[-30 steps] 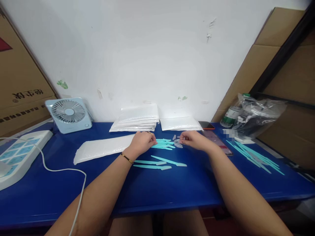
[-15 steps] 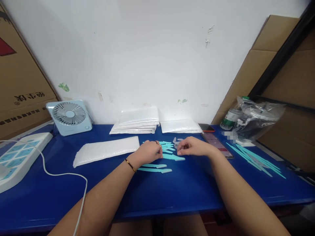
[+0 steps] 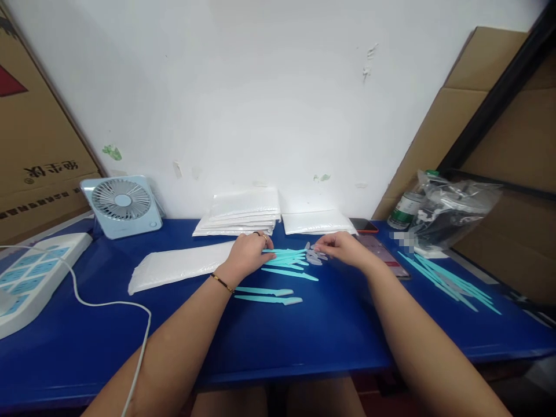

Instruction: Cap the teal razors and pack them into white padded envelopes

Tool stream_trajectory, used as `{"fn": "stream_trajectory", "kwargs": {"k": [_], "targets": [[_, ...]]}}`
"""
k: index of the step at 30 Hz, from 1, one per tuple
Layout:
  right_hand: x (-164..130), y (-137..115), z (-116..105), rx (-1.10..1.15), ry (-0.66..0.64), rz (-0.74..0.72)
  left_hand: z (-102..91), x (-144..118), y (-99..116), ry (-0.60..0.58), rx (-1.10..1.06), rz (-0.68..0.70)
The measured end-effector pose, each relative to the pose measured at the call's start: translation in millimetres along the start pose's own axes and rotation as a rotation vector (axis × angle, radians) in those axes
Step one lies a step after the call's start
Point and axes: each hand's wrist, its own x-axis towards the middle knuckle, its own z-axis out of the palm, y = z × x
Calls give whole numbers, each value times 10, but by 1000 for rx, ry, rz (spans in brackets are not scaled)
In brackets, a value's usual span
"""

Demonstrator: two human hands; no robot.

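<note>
Head view: both bare hands rest near the far middle of the blue surface (image 3: 278, 330). Left hand (image 3: 248, 253), with a ring and a thin gold bracelet at the wrist, lies knuckles up, fingers curled onto the left ends of a small fan of turquoise plastic sticks (image 3: 286, 257); whether it pinches one or only presses on them cannot be told. Right hand (image 3: 341, 248) is loosely curled, fingertips at a little cluster of clear plastic caps (image 3: 313, 255) lying just right of the fan; an actual grip on a cap cannot be made out.

One turquoise stick (image 3: 290, 273) lies apart, just nearer than the fan, between the two hands. Two capped turquoise sticks (image 3: 267, 296) lie side by side nearer still, beside the left forearm.

Left of the left hand: a flat white padded envelope (image 3: 182, 264), touching or nearly touching the hand. Beyond both hands, against the white wall: a stack of white padded envelopes (image 3: 238, 217) and a thinner white pile (image 3: 319, 221). Far left: a pale blue desk fan (image 3: 121, 204), a white power strip (image 3: 32, 275) and a white cable (image 3: 108, 301).

Right of the right hand: a dark phone (image 3: 384, 249), then a loose heap of turquoise sticks (image 3: 449, 279), with a clear plastic bag (image 3: 452, 202) behind it.
</note>
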Motion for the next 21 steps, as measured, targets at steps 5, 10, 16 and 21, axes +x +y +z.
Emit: {"fn": "stream_trajectory", "kwargs": {"k": [5,10,16,21], "targets": [[4,-38,2,-86,164,-48,-147,-107,20,-356,-131,88],[-38,-201,86,35,35,-148,-143,-158,105,-532,-142,74],[-40,-389,300,12,-201,-243,-41,-111,221,-242,-66,122],[-11,-212,180,91,-109,-175,-18,-46,213,-110,69,129]]}}
